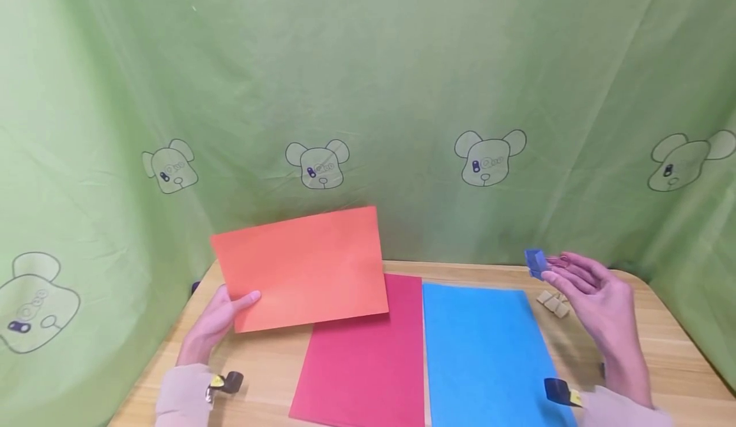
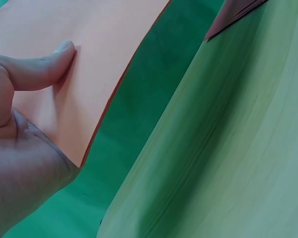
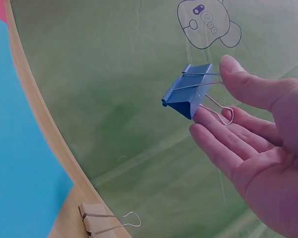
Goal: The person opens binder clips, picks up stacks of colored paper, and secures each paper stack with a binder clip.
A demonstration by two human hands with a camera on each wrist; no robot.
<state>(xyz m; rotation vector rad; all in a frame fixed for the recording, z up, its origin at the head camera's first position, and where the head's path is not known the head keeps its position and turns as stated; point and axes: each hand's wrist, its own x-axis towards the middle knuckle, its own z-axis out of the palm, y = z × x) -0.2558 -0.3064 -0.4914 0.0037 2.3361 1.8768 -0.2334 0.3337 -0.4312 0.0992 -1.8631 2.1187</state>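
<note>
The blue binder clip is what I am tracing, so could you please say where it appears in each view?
Head: the blue binder clip is right of centre, in the right grip.
Left wrist: not in this picture.
Right wrist: the clip is just above and right of centre.
Shared landmark: the wooden table shows in all three.

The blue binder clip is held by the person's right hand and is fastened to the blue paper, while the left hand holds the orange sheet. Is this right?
Not entirely: the blue binder clip is not fastened to the blue paper. The right wrist view shows the right hand holding it apart from that paper. The left hand does hold the orange sheet.
</note>
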